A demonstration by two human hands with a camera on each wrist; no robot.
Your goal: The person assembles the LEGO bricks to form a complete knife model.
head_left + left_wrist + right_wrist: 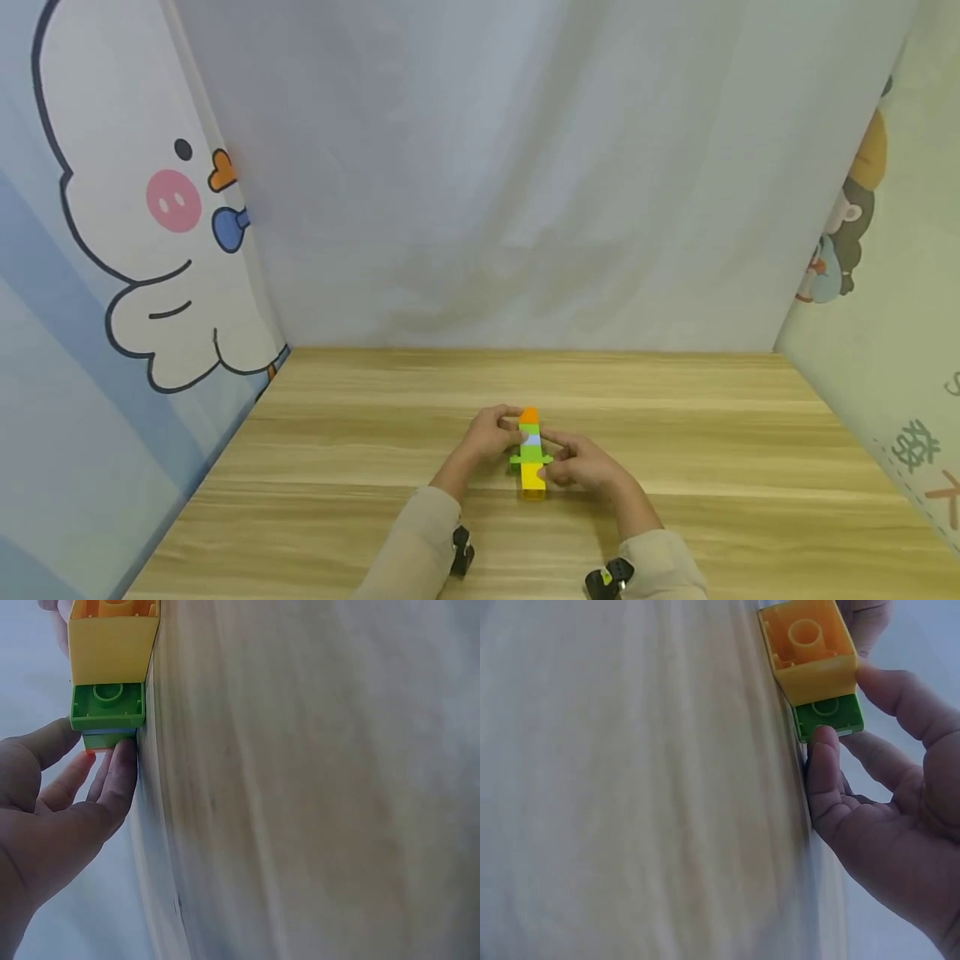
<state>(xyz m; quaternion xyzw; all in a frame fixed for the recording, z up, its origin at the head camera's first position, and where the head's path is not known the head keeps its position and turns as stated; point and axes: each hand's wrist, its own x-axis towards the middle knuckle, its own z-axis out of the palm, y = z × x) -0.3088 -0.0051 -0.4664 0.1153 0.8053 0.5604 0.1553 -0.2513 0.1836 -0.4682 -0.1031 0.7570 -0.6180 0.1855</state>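
A row of joined building bricks (531, 451) lies on the wooden table, pointing away from me. Its far end is an orange brick (529, 415), then come green and pale blue layers. Nearer to me, a green piece (532, 457) juts out at both sides, and a yellow brick (533, 477) forms the near end. My left hand (487, 435) grips the far part from the left, thumb near the blue layer. From the right, my right hand (592, 465) holds the row, its thumb at the yellow brick. Hollow undersides of a green brick (112, 709) show in the left wrist view.
The wooden table (337, 467) reaches back to a pale grey curtain (480, 183). Printed panels stand on both sides, with a white cartoon figure (127, 167) on the left. Dark wrist devices (609, 578) sit at both cuffs.
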